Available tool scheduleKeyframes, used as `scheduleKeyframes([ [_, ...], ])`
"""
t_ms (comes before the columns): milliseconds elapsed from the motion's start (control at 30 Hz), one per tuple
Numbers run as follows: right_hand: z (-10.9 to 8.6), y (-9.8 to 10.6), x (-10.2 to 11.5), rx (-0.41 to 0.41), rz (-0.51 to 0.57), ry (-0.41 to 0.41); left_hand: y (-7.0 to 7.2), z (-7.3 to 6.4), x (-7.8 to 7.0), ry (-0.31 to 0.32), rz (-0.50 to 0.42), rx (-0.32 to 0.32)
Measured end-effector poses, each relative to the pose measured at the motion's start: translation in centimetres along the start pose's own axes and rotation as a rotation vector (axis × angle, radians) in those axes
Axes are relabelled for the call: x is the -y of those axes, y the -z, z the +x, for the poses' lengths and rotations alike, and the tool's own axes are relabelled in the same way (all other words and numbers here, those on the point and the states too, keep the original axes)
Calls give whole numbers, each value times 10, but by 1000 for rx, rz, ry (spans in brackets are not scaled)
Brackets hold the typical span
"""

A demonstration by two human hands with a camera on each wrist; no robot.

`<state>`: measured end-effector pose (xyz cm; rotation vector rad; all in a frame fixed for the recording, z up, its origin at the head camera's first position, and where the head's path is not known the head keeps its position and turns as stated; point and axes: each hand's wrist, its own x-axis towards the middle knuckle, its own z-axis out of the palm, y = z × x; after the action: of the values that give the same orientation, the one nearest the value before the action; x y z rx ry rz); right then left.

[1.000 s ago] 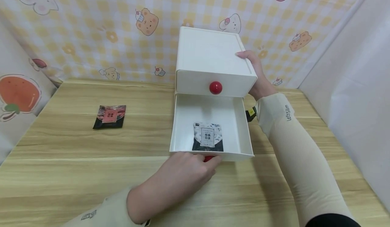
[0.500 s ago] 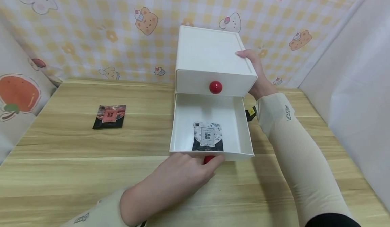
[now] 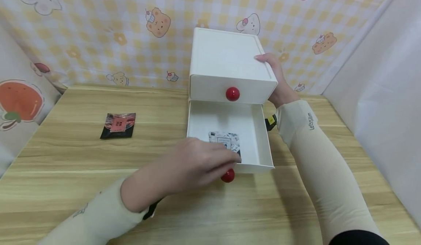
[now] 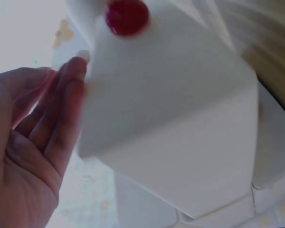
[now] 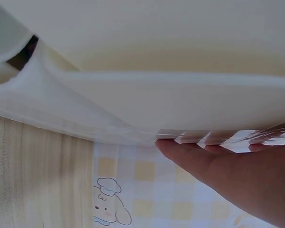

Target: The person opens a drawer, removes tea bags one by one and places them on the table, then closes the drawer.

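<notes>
Lower drawer (image 3: 251,148) of the white two-drawer cabinet (image 3: 227,55) stands pulled out, long axis running from cabinet toward the person, lower red knob (image 3: 228,176) facing the same way. White-printed tea sachet (image 3: 227,137) lies flat near the drawer's front; its top edge points to the cabinet, its long axis unclear under the hand.

Change over the last half second: left hand (image 3: 194,163) has come off the lower red knob and up over the drawer's front edge, now hiding the sachet's near-left part. Drawer extension and right hand (image 3: 279,80) look unchanged.

Left fingers: loosely extended, grasping nothing; sachet below and just beyond them in the head view, contact not discernible. Right hand: thumb on the cabinet's top edge, straight fingers laid against its side wall. Red-labelled sachet (image 3: 118,125) lies on the wooden tabletop (image 3: 82,157), well apart.
</notes>
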<state>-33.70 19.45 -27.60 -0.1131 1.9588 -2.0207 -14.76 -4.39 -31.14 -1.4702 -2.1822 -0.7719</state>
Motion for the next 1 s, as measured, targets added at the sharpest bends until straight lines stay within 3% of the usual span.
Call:
scheduleKeyframes([
  [133, 0, 1, 0, 3, 0, -4, 4, 5, 11, 39, -53, -25],
  [267, 0, 2, 0, 8, 3, -9, 5, 9, 20, 84, -17, 18],
  [400, 0, 2, -1, 8, 1, -3, 6, 11, 25, 144, 46, 116],
  [600, 0, 3, -1, 12, -6, 10, 9, 15, 28, 211, 86, 316],
  [833, 0, 2, -1, 5, -28, 13, 6, 22, 32, 280, 20, 490],
  [1000, 1, 2, -2, 6, -19, 17, 3, 23, 37, 341, -54, 558],
])
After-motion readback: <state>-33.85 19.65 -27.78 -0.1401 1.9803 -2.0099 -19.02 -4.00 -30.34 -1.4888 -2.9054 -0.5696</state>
